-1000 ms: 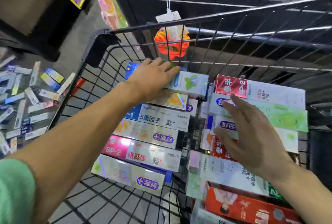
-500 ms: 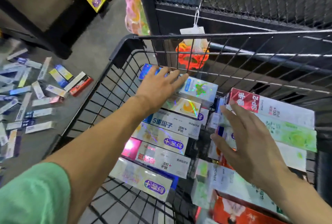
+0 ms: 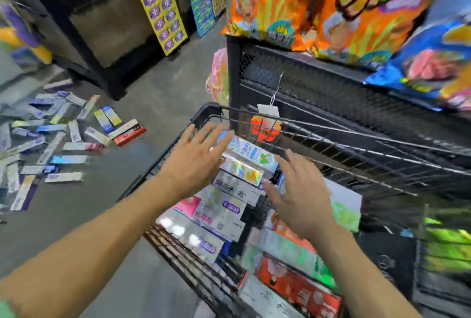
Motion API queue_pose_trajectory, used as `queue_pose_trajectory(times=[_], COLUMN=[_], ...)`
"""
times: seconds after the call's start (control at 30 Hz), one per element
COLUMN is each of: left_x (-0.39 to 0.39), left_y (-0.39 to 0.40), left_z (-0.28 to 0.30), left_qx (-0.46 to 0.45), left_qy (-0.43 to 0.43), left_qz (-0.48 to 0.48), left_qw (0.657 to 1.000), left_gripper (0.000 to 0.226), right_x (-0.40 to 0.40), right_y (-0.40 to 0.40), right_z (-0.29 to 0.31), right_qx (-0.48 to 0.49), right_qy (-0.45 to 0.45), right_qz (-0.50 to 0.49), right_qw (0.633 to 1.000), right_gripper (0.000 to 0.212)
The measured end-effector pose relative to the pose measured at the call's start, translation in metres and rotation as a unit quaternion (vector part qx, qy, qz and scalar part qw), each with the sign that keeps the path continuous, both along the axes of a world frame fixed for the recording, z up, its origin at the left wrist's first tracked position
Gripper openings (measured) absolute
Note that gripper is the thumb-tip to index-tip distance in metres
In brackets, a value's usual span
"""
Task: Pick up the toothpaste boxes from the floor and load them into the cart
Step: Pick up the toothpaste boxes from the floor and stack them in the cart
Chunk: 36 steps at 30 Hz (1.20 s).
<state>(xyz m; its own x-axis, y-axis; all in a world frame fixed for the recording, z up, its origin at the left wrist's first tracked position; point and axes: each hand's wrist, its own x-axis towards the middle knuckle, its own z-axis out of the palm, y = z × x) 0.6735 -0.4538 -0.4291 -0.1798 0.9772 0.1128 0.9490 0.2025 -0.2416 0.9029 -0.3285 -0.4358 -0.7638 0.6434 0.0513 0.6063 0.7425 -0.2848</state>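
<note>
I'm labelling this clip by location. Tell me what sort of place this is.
Most likely a shop aisle: a wire shopping cart stacked with toothpaste boxes, big snack bags on a mesh display rack, and more boxes scattered on the floor.

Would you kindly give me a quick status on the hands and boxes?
Left hand and right hand open, empty, over cart. Toothpaste boxes stacked inside. Many boxes on the floor. Nothing blocking.

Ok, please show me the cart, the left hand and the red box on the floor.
cart (image 3: 204, 111): head view, black corner rim.
left hand (image 3: 196, 162): head view, back of hand.
red box (image 3: 130, 136): head view, its top face.
</note>
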Motion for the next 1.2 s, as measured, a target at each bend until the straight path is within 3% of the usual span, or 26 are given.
queue_pose_trajectory(times=[0.27, 0.53, 0.63, 0.83, 1.07, 1.2], left_x=[0.030, -0.045, -0.086, -0.146, -0.204, -0.251], left_y=[-0.112, -0.251, -0.322, -0.428, -0.486, -0.499], left_z=[0.176, 0.276, 0.297, 0.311, 0.316, 0.305], left_qx=[0.110, 0.198, 0.203, 0.227, 0.281, 0.263], left_qy=[-0.054, -0.059, -0.055, -0.050, -0.069, -0.078], left_qz=[0.168, 0.269, 0.297, 0.362, 0.420, 0.452], left_qw=[0.978, 0.941, 0.931, 0.903, 0.860, 0.849], left_gripper=[0.067, 0.076, 0.084, 0.071, 0.071, 0.071], right_x=[-0.038, -0.142, -0.194, -0.285, -0.389, -0.453], right_y=[-0.052, -0.162, -0.209, -0.306, -0.369, -0.376], right_z=[0.162, 0.265, 0.286, 0.311, 0.319, 0.309], right_qx=[0.081, 0.145, 0.138, 0.117, 0.098, 0.085], right_qy=[0.012, 0.083, 0.104, 0.139, 0.144, 0.140], right_qz=[0.120, 0.181, 0.191, 0.236, 0.313, 0.332], right_qw=[0.989, 0.969, 0.966, 0.955, 0.934, 0.929], right_gripper=[0.067, 0.068, 0.067, 0.068, 0.067, 0.068])
